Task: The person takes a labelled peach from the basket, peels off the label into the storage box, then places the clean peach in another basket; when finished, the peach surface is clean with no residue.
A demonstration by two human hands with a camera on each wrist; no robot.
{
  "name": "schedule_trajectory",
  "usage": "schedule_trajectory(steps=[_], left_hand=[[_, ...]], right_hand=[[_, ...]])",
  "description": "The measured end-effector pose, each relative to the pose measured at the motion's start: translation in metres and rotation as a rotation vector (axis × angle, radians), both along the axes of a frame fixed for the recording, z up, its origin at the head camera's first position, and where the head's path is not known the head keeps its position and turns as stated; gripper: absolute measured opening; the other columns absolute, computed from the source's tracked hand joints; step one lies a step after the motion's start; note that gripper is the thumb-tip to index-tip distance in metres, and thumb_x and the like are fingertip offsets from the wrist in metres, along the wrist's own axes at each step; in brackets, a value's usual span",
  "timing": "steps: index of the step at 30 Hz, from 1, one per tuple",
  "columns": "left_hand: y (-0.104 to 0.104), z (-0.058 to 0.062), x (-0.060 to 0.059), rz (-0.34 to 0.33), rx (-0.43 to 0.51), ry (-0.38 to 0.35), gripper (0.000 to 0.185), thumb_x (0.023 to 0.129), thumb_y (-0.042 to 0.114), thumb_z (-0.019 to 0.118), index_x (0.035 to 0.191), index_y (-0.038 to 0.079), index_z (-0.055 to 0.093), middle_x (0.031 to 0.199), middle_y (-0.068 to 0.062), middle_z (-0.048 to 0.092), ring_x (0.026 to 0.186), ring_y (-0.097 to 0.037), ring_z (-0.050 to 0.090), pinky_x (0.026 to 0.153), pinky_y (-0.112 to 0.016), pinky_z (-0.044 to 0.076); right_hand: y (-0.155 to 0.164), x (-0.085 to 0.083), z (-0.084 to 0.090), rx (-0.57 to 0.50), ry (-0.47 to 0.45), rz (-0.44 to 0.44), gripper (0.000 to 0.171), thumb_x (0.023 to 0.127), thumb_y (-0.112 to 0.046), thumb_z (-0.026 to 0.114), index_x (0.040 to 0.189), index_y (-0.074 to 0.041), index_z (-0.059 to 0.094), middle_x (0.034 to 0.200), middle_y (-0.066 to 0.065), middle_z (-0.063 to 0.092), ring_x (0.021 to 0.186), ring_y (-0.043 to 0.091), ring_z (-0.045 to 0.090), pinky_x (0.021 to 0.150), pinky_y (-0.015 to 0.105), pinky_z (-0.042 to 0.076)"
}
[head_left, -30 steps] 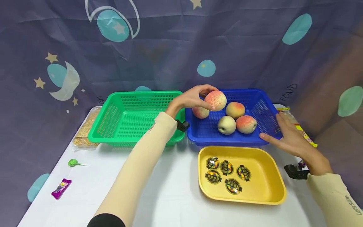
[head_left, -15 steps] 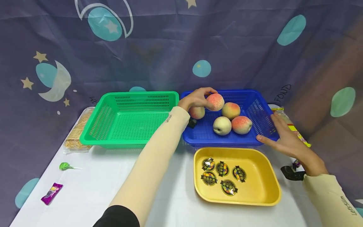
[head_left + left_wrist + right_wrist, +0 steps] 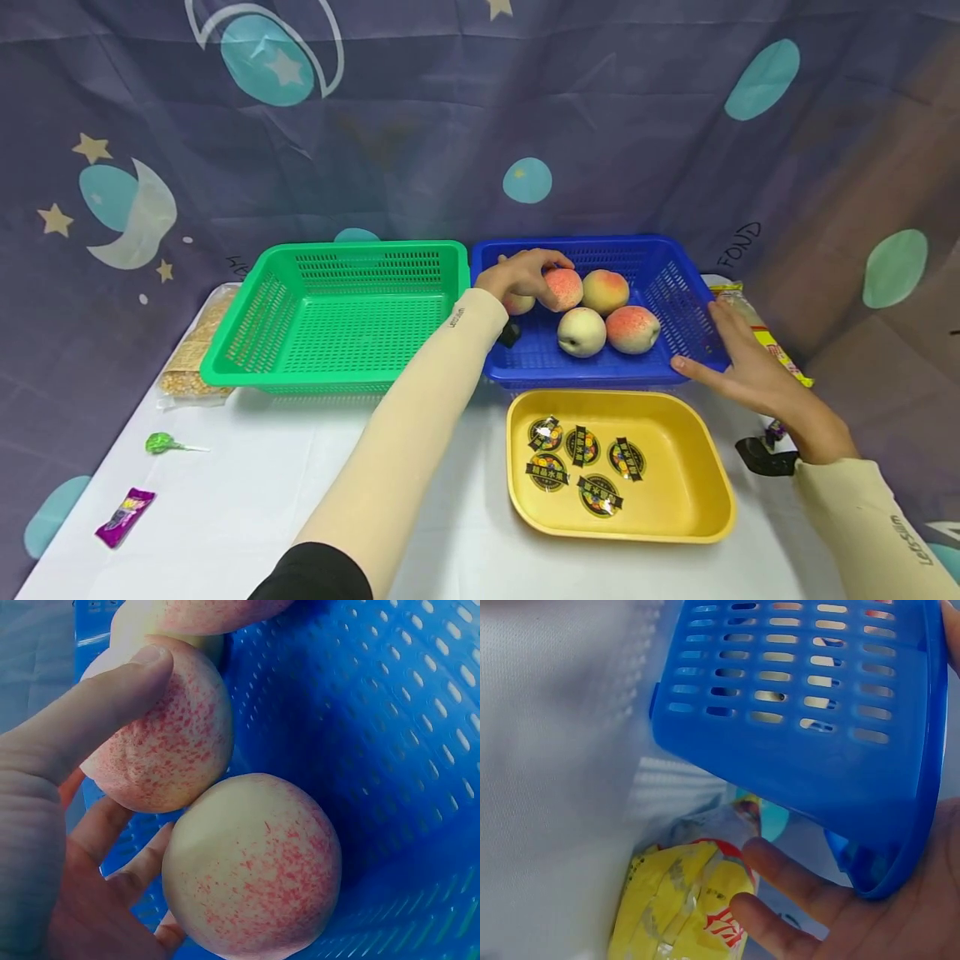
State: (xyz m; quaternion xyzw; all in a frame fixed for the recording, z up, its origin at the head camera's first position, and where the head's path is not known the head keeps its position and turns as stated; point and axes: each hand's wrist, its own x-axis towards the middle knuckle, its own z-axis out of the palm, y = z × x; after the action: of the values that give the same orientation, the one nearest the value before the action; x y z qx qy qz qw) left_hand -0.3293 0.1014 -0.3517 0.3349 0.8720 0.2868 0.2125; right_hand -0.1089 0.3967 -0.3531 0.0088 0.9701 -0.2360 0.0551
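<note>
Inside the blue basket [image 3: 682,300], my left hand [image 3: 521,277] grips a pink-speckled peach [image 3: 564,288], its thumb laid over the fruit in the left wrist view. A second peach [image 3: 251,870] lies close by the fingers of that hand. Several more sit in the basket, among them a pale peach [image 3: 581,332], a redder peach [image 3: 633,330] and an orange-topped peach [image 3: 606,292]. At the basket's front right corner, my right hand [image 3: 757,371] rests with its fingers extended along the outside and its thumb at the rim.
To the left stands a green basket [image 3: 352,333]. In front is a yellow tray [image 3: 675,475] with several round fruit stickers. A bag of grain [image 3: 198,354], a green lollipop [image 3: 159,442] and a purple-wrapped candy [image 3: 125,517] lie left; a yellow snack bag [image 3: 682,900] lies right.
My left hand has lowered the peach from above the blue basket down among the others. The right hand stays at the basket's corner. The whole view has shifted slightly.
</note>
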Motion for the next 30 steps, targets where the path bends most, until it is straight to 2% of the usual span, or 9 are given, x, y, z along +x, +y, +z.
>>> schedule_trajectory(steps=[5, 11, 18, 21, 24, 27, 30], left_hand=[[-0.004, -0.001, -0.001, 0.002, -0.003, -0.034, 0.071, 0.084, 0.024, 0.084, 0.147, 0.032, 0.053, 0.151, 0.000, 0.052, 0.147, -0.022, 0.040, 0.122, -0.068, -0.010], [-0.009, 0.001, -0.005, -0.004, 0.004, -0.045, 0.067, 0.087, 0.020, 0.080, 0.148, 0.028, 0.053, 0.148, 0.000, 0.056, 0.146, -0.022, 0.042, 0.122, -0.068, -0.010], [-0.014, 0.014, -0.005, -0.012, -0.002, -0.047, 0.065, 0.091, 0.025, 0.077, 0.150, 0.029, 0.050, 0.152, -0.002, 0.053, 0.148, -0.025, 0.040, 0.124, -0.067, -0.005], [-0.019, 0.026, 0.001, -0.022, 0.020, -0.001, 0.061, 0.093, 0.030, 0.075, 0.149, 0.031, 0.051, 0.153, -0.002, 0.052, 0.149, -0.026, 0.037, 0.124, -0.068, -0.001], [-0.027, 0.040, 0.011, -0.040, 0.050, 0.066, 0.055, 0.095, 0.035, 0.072, 0.147, 0.034, 0.052, 0.152, -0.001, 0.054, 0.148, -0.027, 0.035, 0.123, -0.068, 0.004], [-0.043, 0.050, 0.024, -0.058, 0.081, 0.138, 0.051, 0.097, 0.038, 0.069, 0.146, 0.033, 0.054, 0.151, 0.003, 0.054, 0.145, -0.026, 0.036, 0.121, -0.068, 0.009], [-0.064, 0.055, 0.039, -0.059, 0.110, 0.203, 0.048, 0.099, 0.038, 0.066, 0.145, 0.032, 0.055, 0.150, 0.007, 0.055, 0.140, -0.026, 0.038, 0.116, -0.063, 0.019]], right_hand=[[-0.002, -0.004, 0.000, -0.008, -0.008, 0.015, 0.110, 0.096, -0.052, 0.061, 0.162, -0.007, -0.015, 0.168, 0.020, -0.022, 0.151, 0.060, -0.002, 0.106, 0.085, 0.016], [-0.002, -0.010, 0.000, -0.002, -0.011, 0.023, 0.109, 0.096, -0.053, 0.060, 0.162, -0.008, -0.015, 0.168, 0.019, -0.024, 0.150, 0.061, -0.001, 0.106, 0.085, 0.017], [0.003, -0.015, -0.002, 0.000, 0.001, 0.033, 0.108, 0.097, -0.052, 0.060, 0.162, -0.008, -0.014, 0.168, 0.018, -0.022, 0.151, 0.060, -0.001, 0.106, 0.084, 0.016], [0.006, -0.015, -0.002, -0.003, -0.007, 0.031, 0.108, 0.097, -0.052, 0.060, 0.162, -0.008, -0.015, 0.168, 0.017, -0.024, 0.151, 0.060, -0.001, 0.106, 0.085, 0.016], [0.009, -0.013, -0.001, -0.004, -0.017, 0.022, 0.108, 0.097, -0.052, 0.059, 0.162, -0.008, -0.015, 0.168, 0.016, -0.025, 0.150, 0.061, -0.002, 0.105, 0.085, 0.016], [0.012, -0.012, -0.001, -0.006, -0.025, 0.018, 0.108, 0.097, -0.052, 0.059, 0.161, -0.008, -0.016, 0.167, 0.016, -0.026, 0.150, 0.061, -0.005, 0.105, 0.086, 0.015], [0.016, -0.011, 0.002, -0.005, -0.032, 0.016, 0.108, 0.098, -0.052, 0.058, 0.161, -0.008, -0.017, 0.167, 0.018, -0.025, 0.150, 0.060, -0.005, 0.106, 0.085, 0.014]])
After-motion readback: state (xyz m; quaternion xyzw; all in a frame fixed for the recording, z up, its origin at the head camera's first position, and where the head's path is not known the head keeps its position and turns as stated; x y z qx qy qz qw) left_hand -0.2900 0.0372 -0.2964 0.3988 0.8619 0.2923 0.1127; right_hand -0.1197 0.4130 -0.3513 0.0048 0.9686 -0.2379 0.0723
